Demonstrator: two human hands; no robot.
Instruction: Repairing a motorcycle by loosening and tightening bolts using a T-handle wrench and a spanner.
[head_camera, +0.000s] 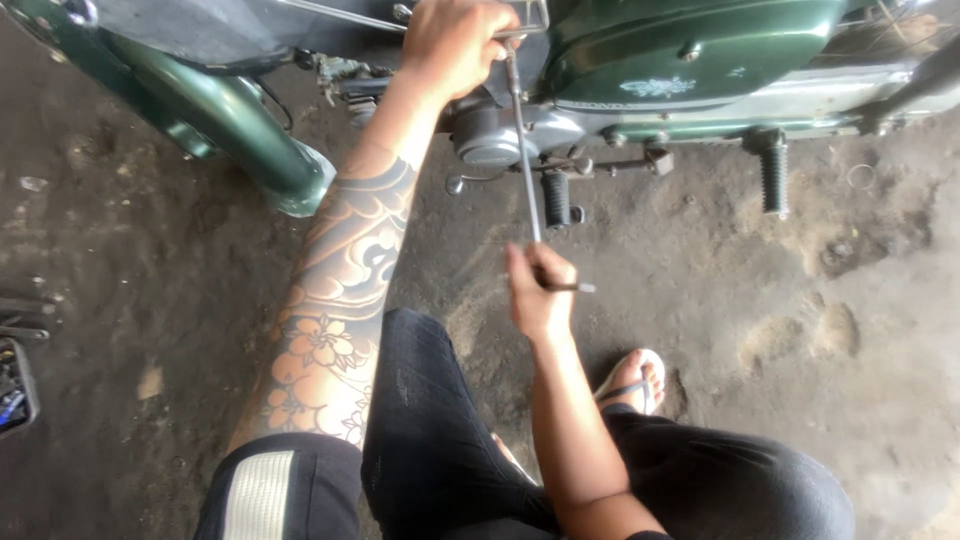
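Head view, looking down past the person's knees at the side of a green motorcycle (700, 50) parked on a stained concrete floor (800, 330). The left hand (452, 45), on a tattooed forearm, is raised to the engine area and closed in a fist around the upper end of a long T-handle wrench (524, 160), whose thin metal shaft runs steeply down from the fist. The right hand (538, 290) sits lower and nearer the person, fingers curled shut around the wrench's lower end, where a short cross bar juts out to the right of the knuckles. The wrench thus spans the gap between the two hands, its upper tip hidden behind the left hand, so what it meets on the machine cannot be told. Just beside the shaft lie the grey engine casing (490, 135) and a black ribbed footpeg (556, 198); a second footpeg (774, 178) hangs further right beneath the green side cover. The green frame tube (235, 125) slants down at the left. The person wears dark trousers (440, 440), and one foot in a sandal (632, 380) rests on the floor just right of the right forearm. Some dark tools (18, 320) lie at the left edge.
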